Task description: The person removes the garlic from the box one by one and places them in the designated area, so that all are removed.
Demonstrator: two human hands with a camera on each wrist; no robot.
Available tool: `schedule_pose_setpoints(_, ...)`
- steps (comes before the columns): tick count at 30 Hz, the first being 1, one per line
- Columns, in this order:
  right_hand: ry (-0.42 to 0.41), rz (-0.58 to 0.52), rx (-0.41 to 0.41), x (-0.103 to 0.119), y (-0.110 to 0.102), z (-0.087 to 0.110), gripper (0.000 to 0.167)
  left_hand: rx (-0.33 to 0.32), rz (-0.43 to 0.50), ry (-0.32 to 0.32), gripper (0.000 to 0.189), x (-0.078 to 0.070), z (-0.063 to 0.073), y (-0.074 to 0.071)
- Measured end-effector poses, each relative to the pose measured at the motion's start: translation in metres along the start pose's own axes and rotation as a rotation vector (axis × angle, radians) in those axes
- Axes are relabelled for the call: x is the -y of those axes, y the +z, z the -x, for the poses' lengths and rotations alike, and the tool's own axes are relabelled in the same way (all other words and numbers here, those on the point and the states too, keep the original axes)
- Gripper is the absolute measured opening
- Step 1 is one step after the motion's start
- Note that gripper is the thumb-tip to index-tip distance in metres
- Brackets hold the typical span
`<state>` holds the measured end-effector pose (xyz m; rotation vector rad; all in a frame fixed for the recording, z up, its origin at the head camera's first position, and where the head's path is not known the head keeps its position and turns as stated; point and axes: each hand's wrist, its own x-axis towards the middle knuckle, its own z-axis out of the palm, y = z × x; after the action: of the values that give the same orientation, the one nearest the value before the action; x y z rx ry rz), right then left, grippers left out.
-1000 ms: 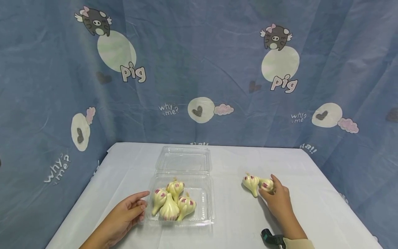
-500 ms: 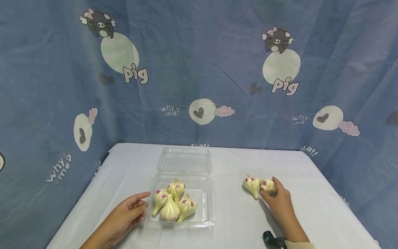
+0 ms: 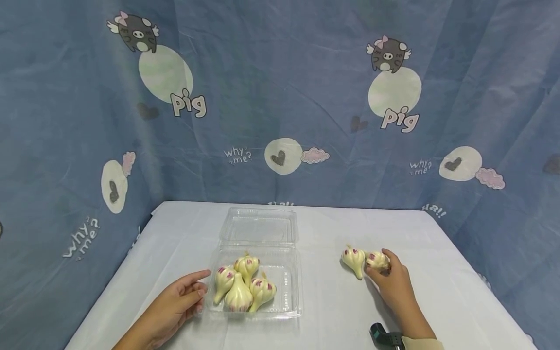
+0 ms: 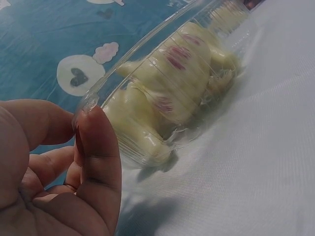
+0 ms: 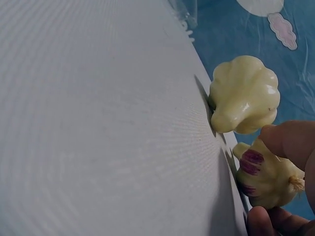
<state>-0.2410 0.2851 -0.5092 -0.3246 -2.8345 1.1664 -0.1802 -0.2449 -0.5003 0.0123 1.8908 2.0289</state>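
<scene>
In the head view, several pale garlic bulbs (image 3: 238, 292) with purple streaks lie in the left part of a clear plastic clamshell box (image 3: 286, 289), whose lid (image 3: 258, 226) is folded back. My left hand (image 3: 177, 301) is at the box's left rim, index finger stretched out and fingertips right at the edge. At the right, my right hand (image 3: 393, 282) pinches a garlic bulb (image 3: 377, 261) between thumb and fingers. Its root tuft shows in the right wrist view, beside the thumb. A second loose garlic bulb (image 5: 243, 93) lies just left of it in the head view.
A white cloth (image 3: 323, 311) covers the table. Behind and beside it hangs a blue curtain (image 3: 245, 87) printed with pigs and hearts. The wrist camera's dark mount (image 3: 385, 335) sits at the right wrist.
My right hand has shifted very slightly to the right with the pinched garlic bulb. The left hand and the box stay where they were; the head view sways a little.
</scene>
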Motion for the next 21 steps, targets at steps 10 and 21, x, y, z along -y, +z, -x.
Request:
schedule_pose_setpoints(10, -0.005, -0.006, 0.009, 0.0026, -0.0031, 0.001, 0.089, 0.007, 0.013, 0.007, 0.072, -0.0001, -0.0001, -0.0005)
schedule_pose_setpoints(21, 0.08, -0.028, -0.014, 0.0095, -0.0063, 0.0044, 0.096, 0.016, 0.01, 0.021, 0.071, -0.0007, 0.0, -0.0004)
